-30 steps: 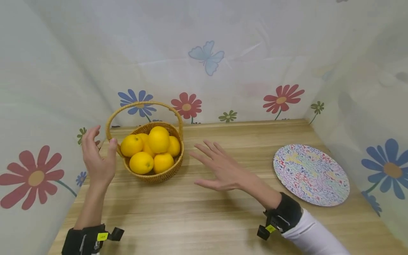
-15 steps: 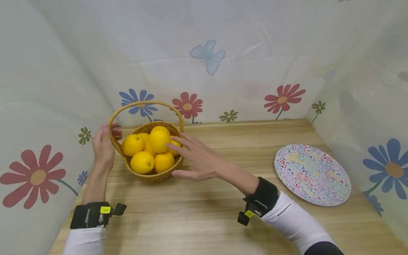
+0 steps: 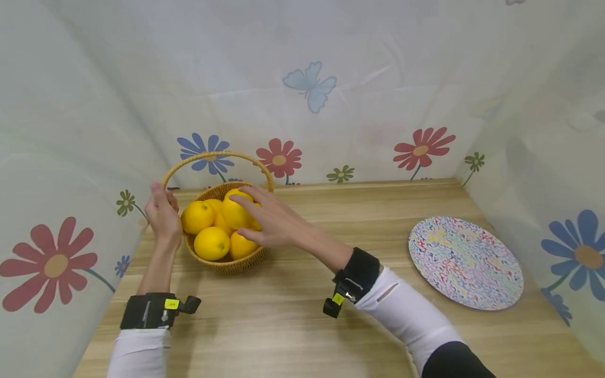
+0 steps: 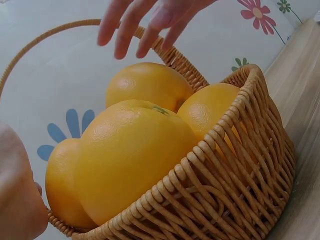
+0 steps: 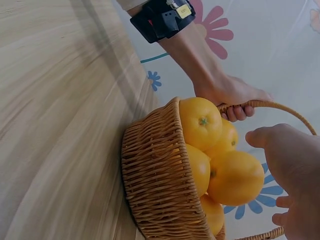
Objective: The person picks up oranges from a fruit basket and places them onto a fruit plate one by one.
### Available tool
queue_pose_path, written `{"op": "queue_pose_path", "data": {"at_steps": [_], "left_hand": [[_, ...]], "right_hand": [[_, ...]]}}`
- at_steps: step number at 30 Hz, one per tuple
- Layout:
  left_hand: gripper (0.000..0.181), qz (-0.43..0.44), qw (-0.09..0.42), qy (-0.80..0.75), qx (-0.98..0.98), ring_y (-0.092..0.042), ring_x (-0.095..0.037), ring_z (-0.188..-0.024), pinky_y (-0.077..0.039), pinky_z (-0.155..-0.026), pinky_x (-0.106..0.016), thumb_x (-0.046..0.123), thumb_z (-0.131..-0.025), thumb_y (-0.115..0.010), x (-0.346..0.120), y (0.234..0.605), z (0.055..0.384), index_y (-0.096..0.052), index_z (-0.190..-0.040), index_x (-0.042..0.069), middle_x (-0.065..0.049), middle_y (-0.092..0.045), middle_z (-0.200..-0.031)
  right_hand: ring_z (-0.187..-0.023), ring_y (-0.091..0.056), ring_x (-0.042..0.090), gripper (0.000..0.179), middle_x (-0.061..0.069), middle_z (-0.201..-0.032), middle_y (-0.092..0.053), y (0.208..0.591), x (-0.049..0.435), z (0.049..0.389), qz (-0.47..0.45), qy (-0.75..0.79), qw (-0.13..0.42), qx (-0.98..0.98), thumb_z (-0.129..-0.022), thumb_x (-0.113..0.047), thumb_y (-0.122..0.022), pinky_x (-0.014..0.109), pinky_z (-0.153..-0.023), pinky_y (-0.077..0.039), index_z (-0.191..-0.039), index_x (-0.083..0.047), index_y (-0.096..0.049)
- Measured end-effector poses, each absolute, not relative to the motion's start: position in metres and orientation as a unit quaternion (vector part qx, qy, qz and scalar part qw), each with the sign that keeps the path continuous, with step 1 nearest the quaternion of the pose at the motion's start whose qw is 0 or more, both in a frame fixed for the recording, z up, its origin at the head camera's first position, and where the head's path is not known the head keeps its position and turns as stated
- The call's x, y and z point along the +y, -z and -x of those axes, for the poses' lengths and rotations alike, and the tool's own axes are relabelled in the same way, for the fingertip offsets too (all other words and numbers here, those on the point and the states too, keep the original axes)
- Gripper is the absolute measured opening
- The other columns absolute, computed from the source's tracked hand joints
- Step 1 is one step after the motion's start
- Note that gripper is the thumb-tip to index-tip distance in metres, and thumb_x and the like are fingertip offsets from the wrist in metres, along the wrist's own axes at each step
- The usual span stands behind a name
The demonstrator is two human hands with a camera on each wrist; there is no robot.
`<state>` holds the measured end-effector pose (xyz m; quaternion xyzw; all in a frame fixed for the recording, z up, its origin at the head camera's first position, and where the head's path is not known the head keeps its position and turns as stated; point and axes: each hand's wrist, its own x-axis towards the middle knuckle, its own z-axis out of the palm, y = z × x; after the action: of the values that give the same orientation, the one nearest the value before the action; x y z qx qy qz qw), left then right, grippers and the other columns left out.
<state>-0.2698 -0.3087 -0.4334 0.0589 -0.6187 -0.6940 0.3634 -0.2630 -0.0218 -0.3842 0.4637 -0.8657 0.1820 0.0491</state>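
Note:
A wicker basket (image 3: 233, 265) with a tall arched handle (image 5: 282, 107) stands at the left of the table, heaped with several oranges (image 3: 211, 243). My left hand (image 3: 164, 216) grips the left side of the handle, and the right wrist view has its fingers curled round it. Over the basket's right side reaches my right hand (image 3: 274, 223), fingers spread and slightly bent. In the left wrist view a gap shows between those fingers (image 4: 131, 30) and the topmost orange (image 4: 145, 85). My right hand hides part of the oranges on that side in the head view.
On the right of the wooden table (image 3: 302, 320) lies a round plate (image 3: 465, 262) with a multicoloured squiggle pattern. Pale sheets printed with flowers and a butterfly (image 3: 310, 85) enclose the table at the back and both sides.
My left hand has moved from beside the basket onto its handle and taken hold of it. My right hand has moved left, from the bare table to above the oranges.

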Motion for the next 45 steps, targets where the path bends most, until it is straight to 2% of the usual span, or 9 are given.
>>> {"op": "queue_pose_path", "data": {"at_steps": [4,10,18,22,26,33,39,45], "left_hand": [[0.058,-0.068,0.372,0.683,-0.625,-0.027,-0.008,-0.054,-0.021,-0.057,-0.023,0.04,-0.125,-0.035,-0.307,0.433,0.269,-0.049,-0.072,0.02,0.012,-0.038,-0.058],[0.058,-0.065,0.384,0.669,-0.633,-0.026,-0.008,-0.055,-0.021,-0.057,-0.023,0.038,-0.125,-0.032,-0.307,0.434,0.27,-0.046,-0.071,0.02,0.011,-0.038,-0.059],[0.056,-0.048,0.382,0.642,-0.663,-0.024,-0.009,-0.058,-0.02,-0.059,-0.025,0.042,-0.125,-0.029,-0.31,0.441,0.27,-0.043,-0.073,0.027,0.012,-0.035,-0.062],[0.054,-0.032,0.384,0.629,-0.675,-0.021,-0.009,-0.059,-0.019,-0.06,-0.026,0.047,-0.125,-0.031,-0.312,0.443,0.268,-0.042,-0.074,0.03,0.013,-0.033,-0.063],[0.053,-0.023,0.389,0.616,-0.685,-0.026,-0.009,-0.06,-0.024,-0.061,-0.024,0.05,-0.124,-0.035,-0.315,0.444,0.268,-0.045,-0.077,0.029,0.012,-0.036,-0.064],[0.054,-0.009,0.404,0.598,-0.692,-0.035,-0.008,-0.062,-0.031,-0.064,-0.023,0.072,-0.114,-0.045,-0.32,0.449,0.272,-0.049,-0.081,0.029,0.012,-0.044,-0.067],[0.054,-0.007,0.405,0.59,-0.698,-0.035,-0.008,-0.061,-0.03,-0.063,-0.024,0.074,-0.113,-0.044,-0.319,0.448,0.271,-0.049,-0.081,0.03,0.013,-0.043,-0.066],[0.053,-0.007,0.404,0.576,-0.711,-0.037,-0.011,-0.064,-0.032,-0.066,-0.027,0.077,-0.111,-0.042,-0.317,0.445,0.267,-0.05,-0.082,0.034,0.012,-0.043,-0.069]], "right_hand": [[-0.17,-0.036,0.037,0.078,0.016,-0.185,-0.031,0.385,-0.032,0.271,-0.457,-0.175,0.044,-0.871,-0.11,-0.04,-0.077,0.057,-0.14,-0.033,-0.174,-0.017,-0.038],[-0.173,-0.032,0.038,0.084,0.016,-0.187,-0.024,0.391,-0.044,0.28,-0.443,-0.175,0.009,-0.879,-0.109,-0.039,-0.078,0.056,-0.14,-0.033,-0.176,-0.019,-0.033],[-0.157,-0.052,0.036,0.08,0.018,-0.178,-0.038,0.404,-0.054,0.286,-0.428,-0.198,0.016,-0.882,-0.108,-0.034,-0.081,0.049,-0.134,-0.044,-0.173,-0.014,-0.039],[-0.153,-0.055,0.035,0.081,0.019,-0.176,-0.041,0.407,-0.058,0.286,-0.426,-0.205,0.026,-0.881,-0.106,-0.034,-0.083,0.048,-0.133,-0.046,-0.172,-0.012,-0.041],[-0.153,-0.055,0.035,0.08,0.019,-0.175,-0.042,0.408,-0.059,0.287,-0.423,-0.213,0.031,-0.88,-0.105,-0.033,-0.084,0.048,-0.133,-0.046,-0.17,-0.011,-0.043],[-0.152,-0.054,0.038,0.079,0.021,-0.174,-0.042,0.406,-0.059,0.285,-0.429,-0.227,0.048,-0.873,-0.103,-0.027,-0.086,0.051,-0.132,-0.046,-0.168,-0.008,-0.045],[-0.156,-0.05,0.039,0.079,0.022,-0.172,-0.044,0.399,-0.051,0.28,-0.444,-0.256,0.068,-0.856,-0.1,-0.022,-0.089,0.053,-0.134,-0.044,-0.165,-0.006,-0.048],[-0.157,-0.05,0.037,0.078,0.019,-0.173,-0.045,0.391,-0.035,0.27,-0.452,-0.278,0.076,-0.844,-0.099,-0.023,-0.09,0.049,-0.133,-0.046,-0.164,-0.007,-0.05]]}}
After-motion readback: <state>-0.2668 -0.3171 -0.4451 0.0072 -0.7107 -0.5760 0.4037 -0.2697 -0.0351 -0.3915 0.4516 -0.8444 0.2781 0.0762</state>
